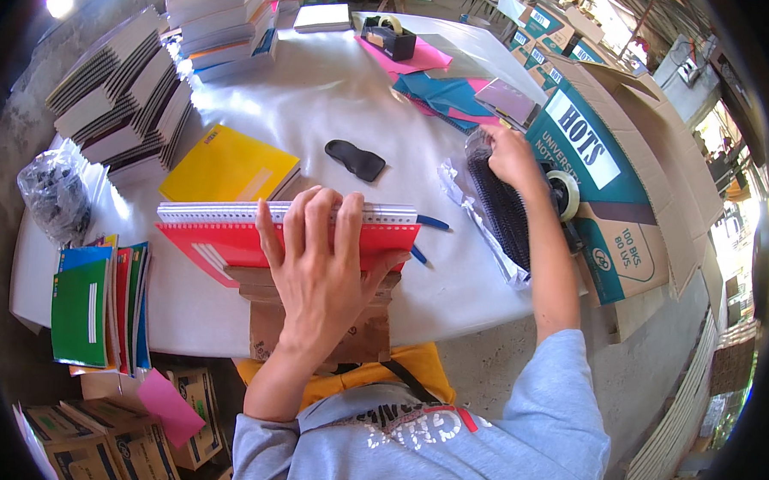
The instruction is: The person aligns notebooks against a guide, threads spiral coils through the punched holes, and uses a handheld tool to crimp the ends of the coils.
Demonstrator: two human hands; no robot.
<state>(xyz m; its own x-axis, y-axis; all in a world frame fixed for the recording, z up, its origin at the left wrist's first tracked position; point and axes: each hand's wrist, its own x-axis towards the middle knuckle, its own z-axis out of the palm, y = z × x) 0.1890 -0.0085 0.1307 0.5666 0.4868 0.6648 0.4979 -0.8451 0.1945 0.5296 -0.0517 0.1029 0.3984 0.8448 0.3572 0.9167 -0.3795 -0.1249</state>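
Observation:
My left hand point(316, 246) grips a red-covered notebook point(213, 241) with a row of punched holes along its far edge. The fingers lie over the white page edges and the thumb is at the right. The notebook leans on a brown cardboard support point(321, 327) at the table's near edge. Out to the right, my right hand point(515, 156) has its bent fingers closed at the far end of a bundle of black spiral binding coils point(502, 206), lying in clear wrapping. The fingertips are partly hidden. Two blue tool handles point(432, 222) stick out beside the notebook.
A yellow notebook point(224, 169) and a black flat object point(354, 160) lie beyond the red notebook. Spiral-bound stacks point(120, 100) stand left, near coloured notebooks point(98, 305). A tape dispenser point(388, 38) sits at the back. A large carton point(609, 198) borders the right.

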